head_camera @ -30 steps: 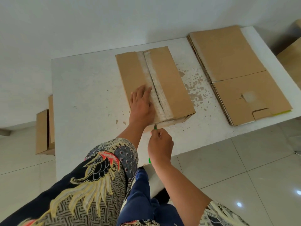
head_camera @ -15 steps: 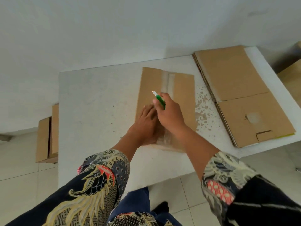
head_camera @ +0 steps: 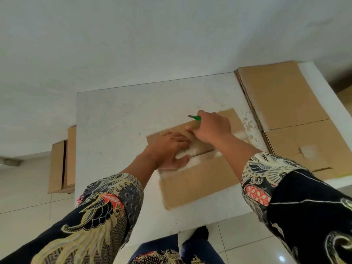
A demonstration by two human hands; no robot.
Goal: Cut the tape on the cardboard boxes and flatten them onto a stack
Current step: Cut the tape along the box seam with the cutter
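Gripping the green cutter [head_camera: 196, 117], blade pointing away past the box's far edge, the right hand [head_camera: 211, 127] is hovering over the taped box [head_camera: 198, 180]. Flat, the left hand [head_camera: 169, 149] is pressing the box's tape seam [head_camera: 194, 161], which is running left-right. Flattened stack [head_camera: 282, 100] is lying right of the box.

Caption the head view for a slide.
Left hand presses the taped cardboard box while right hand grips a green utility knife.
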